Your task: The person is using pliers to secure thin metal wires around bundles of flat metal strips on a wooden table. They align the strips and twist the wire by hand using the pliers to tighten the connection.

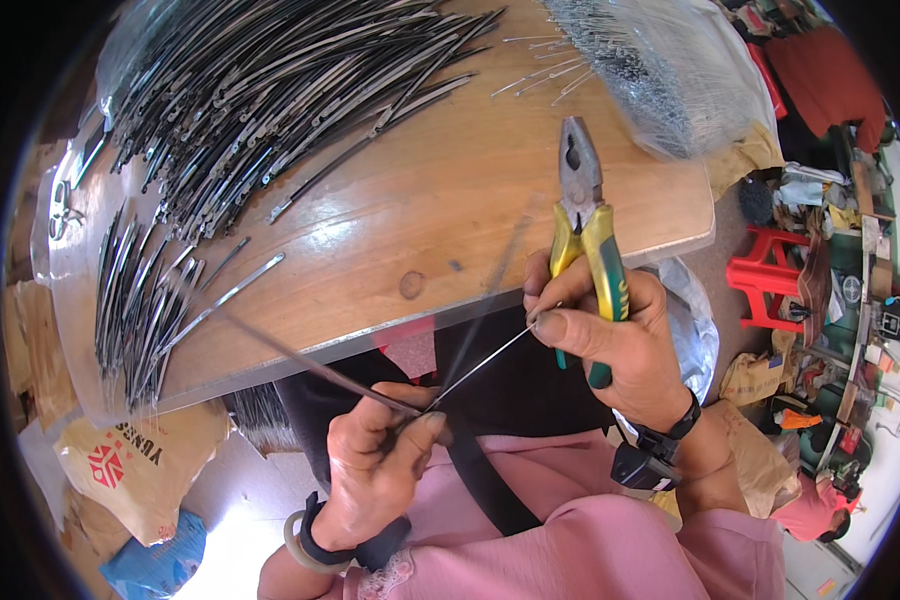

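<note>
Thin rod (pixel 487 365): pinched by left hand (pixel 375 455) and right hand (pixel 625 345).
Dark strip (pixel 320 370): blurred, also gripped in left hand.
Yellow-green pliers (pixel 584 195): held in right hand.

Pliers (pixel 582 190) (yellow-and-green handles) near a thin, slanting metal rod (pixel 485 366).

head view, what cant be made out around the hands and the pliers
Dark strip at the left hand, head view: edges blurred, apparently by motion.
Thin metal rod, head view: upper end hidden at the right hand by its thumb.
Pliers, head view: handles partly hidden by fingers.
Large strip pile, head view: cut off by the top edge.
</note>
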Demonstrator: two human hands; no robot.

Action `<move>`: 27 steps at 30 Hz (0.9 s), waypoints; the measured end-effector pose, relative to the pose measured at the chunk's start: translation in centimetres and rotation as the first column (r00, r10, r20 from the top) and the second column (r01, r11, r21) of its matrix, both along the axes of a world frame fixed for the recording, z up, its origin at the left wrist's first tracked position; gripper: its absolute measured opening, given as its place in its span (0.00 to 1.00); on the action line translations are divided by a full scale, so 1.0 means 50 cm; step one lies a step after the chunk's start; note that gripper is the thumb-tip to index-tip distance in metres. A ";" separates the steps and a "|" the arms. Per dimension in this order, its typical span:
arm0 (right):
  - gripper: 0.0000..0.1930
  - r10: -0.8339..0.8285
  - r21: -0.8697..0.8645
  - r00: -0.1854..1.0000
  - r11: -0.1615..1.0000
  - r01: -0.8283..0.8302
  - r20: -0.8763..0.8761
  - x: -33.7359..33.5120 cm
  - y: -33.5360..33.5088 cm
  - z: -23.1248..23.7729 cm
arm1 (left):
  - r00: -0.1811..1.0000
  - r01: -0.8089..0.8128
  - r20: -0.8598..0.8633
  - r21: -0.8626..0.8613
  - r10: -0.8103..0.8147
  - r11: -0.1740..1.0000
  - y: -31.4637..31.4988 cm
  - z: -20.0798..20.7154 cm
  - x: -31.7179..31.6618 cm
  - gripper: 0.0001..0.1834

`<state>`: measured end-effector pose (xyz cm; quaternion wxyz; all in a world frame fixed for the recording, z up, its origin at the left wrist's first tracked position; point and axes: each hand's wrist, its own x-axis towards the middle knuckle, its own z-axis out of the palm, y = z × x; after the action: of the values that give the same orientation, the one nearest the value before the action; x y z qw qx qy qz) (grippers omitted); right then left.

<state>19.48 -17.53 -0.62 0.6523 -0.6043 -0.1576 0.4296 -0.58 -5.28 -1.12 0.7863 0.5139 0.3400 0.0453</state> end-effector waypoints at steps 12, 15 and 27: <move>0.10 0.418 -0.338 0.413 0.906 -0.255 0.809 0.013 0.007 0.050 | 0.945 0.304 -0.134 0.035 -0.297 0.952 0.041 -0.005 0.012 0.04; 0.14 0.474 -0.409 0.158 0.855 -0.320 0.866 0.037 0.027 0.053 | 0.948 0.298 -0.109 -0.009 -0.298 0.954 0.040 -0.008 0.006 0.04; 0.15 0.468 -0.369 0.210 0.848 -0.381 0.859 0.034 0.034 0.021 | 0.876 0.477 0.023 0.088 -0.481 0.874 0.130 -0.003 0.018 0.15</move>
<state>21.20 -15.85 0.41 0.2769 -0.6945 -0.6404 0.1759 0.33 1.22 -1.29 0.7594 0.6116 0.1826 -0.1260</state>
